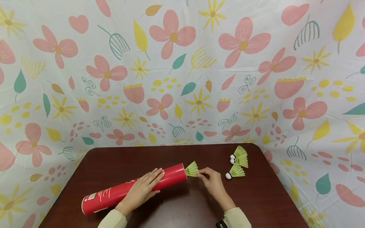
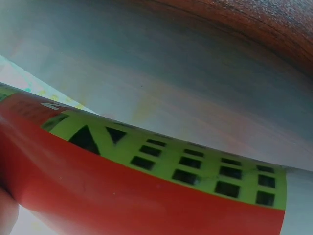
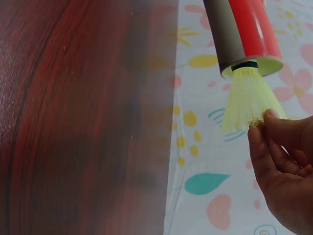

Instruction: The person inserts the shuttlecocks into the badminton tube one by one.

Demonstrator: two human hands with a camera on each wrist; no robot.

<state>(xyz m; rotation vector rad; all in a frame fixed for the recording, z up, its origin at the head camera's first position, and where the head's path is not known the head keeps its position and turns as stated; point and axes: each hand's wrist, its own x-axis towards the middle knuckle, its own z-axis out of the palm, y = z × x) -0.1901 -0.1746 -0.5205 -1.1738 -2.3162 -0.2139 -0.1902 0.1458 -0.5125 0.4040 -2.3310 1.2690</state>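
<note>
A long red shuttlecock tube (image 1: 114, 193) lies slanted across the table, its right end higher than its left in the head view. My left hand (image 1: 143, 186) grips it around the middle, fingers over the top and thumb on the near side. In the left wrist view the tube (image 2: 146, 196) shows a green strip with dark windows. With thumb and fingertips my right hand (image 1: 212, 183) pinches the skirt edge of a yellow shuttlecock (image 1: 192, 169). The cork of that shuttlecock (image 3: 249, 95) is hidden inside the tube's open right mouth; the skirt sticks out.
Several yellow shuttlecocks (image 1: 236, 171) with white corks lie at the table's back right, beyond my right hand. The dark brown table (image 1: 171, 209) has rounded far corners. A flower-patterned cloth (image 1: 182, 79) hangs behind and beside it.
</note>
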